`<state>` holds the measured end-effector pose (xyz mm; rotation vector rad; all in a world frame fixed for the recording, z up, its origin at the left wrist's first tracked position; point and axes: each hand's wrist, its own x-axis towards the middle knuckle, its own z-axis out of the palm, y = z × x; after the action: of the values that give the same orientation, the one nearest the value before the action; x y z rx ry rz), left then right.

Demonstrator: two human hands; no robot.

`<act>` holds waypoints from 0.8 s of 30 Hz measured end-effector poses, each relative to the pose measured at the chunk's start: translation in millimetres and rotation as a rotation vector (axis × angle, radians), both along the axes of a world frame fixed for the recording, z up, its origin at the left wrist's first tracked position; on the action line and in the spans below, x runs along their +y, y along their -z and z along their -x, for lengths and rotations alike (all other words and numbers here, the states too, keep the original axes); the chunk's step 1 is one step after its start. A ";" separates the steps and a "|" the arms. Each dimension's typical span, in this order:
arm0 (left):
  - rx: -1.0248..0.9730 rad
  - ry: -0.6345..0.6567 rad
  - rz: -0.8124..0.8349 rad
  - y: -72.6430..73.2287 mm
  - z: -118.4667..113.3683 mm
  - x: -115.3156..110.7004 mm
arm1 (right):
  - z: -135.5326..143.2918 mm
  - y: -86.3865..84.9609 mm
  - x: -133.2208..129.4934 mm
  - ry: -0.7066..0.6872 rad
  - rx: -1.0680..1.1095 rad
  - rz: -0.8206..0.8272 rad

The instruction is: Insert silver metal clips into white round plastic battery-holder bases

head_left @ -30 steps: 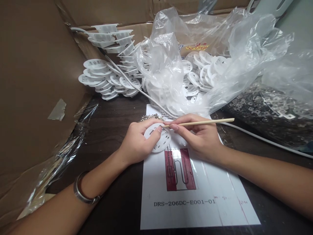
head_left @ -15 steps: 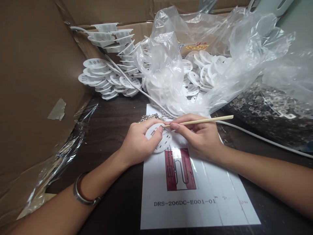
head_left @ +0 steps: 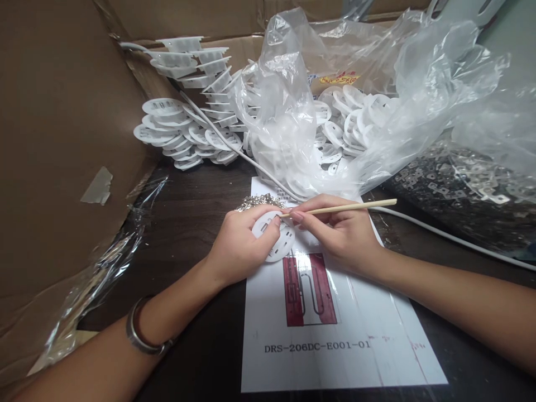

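Observation:
My left hand [head_left: 247, 243] is closed on a round white plastic disc [head_left: 281, 245] with several small slots, its thumb lying across the face. In my right hand [head_left: 345, 231] a thin wooden stick [head_left: 355, 207], like a chopstick, is pinched between thumb and fingers. The stick's left tip meets the disc near its upper edge, beside my left thumb; what it touches there is too small to tell. Just behind my left hand lies a small heap of shiny metal pieces [head_left: 262, 201]. Beneath both hands is a white printed sheet [head_left: 347, 365] with a red picture.
Many white discs [head_left: 167, 134] are piled at the back left, more behind a crumpled clear plastic bag [head_left: 288, 106]. A bag of metal parts [head_left: 456, 195] stands at the right. A white cable [head_left: 435, 223] crosses the table, and cardboard [head_left: 54, 167] walls the left side.
Hardly anything differs. The disc and my left thumb have shifted slightly to the right, and the stick's far end has moved a little left and down.

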<state>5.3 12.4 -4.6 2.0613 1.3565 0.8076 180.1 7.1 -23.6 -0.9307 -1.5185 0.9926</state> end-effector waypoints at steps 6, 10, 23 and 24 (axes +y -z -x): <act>-0.010 -0.014 0.005 1.4 -0.3 1.4 | -0.4 2.2 0.8 0.006 -0.070 -0.033; -0.020 -0.014 0.012 1.6 -1.5 1.1 | -0.3 2.4 -0.1 0.017 -0.103 -0.040; -0.072 0.002 0.033 2.7 -2.1 2.8 | -0.6 1.4 0.2 0.019 -0.172 -0.080; -0.072 0.005 0.040 2.5 -2.1 2.9 | -0.6 1.5 -0.1 0.016 -0.161 -0.069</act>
<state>7.4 15.3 -7.1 1.9850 1.3177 0.8374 180.7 6.9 -25.1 -0.9909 -1.6665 0.8653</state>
